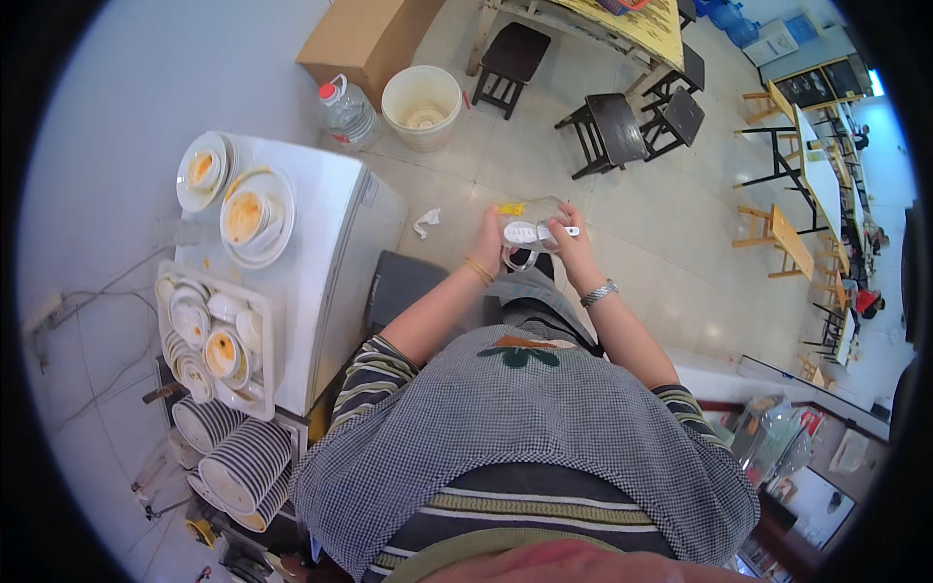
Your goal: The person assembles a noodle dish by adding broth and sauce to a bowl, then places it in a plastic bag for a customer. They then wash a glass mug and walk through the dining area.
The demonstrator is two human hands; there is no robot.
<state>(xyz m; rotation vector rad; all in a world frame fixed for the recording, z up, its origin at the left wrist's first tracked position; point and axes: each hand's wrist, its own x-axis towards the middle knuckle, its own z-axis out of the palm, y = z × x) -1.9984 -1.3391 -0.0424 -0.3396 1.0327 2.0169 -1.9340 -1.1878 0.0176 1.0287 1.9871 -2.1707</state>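
Out in front of my body, a clear handled container (pixel 543 211) is held between my two hands, with yellow marking near its left end. My left hand (pixel 490 237) grips that end. My right hand (pixel 572 244) wraps the other end, its thumb over the handle of a white spoon or scoop (pixel 521 233), which lies against the container's side. A clear loop handle (pixel 519 261) hangs on the near side. Whether the spoon is inside or outside the container I cannot tell.
On the left, a white cabinet (pixel 313 218) bears stained dishes (pixel 255 251) and a tray (pixel 270 350) of bowls. Stacked plates (pixel 233 481) stand below. Ahead are a white bucket (pixel 421 95), a water bottle (pixel 348 116), a cardboard box (pixel 364 44) and dark stools (pixel 612 131). Crumpled tissue (pixel 427 221) lies on the floor.
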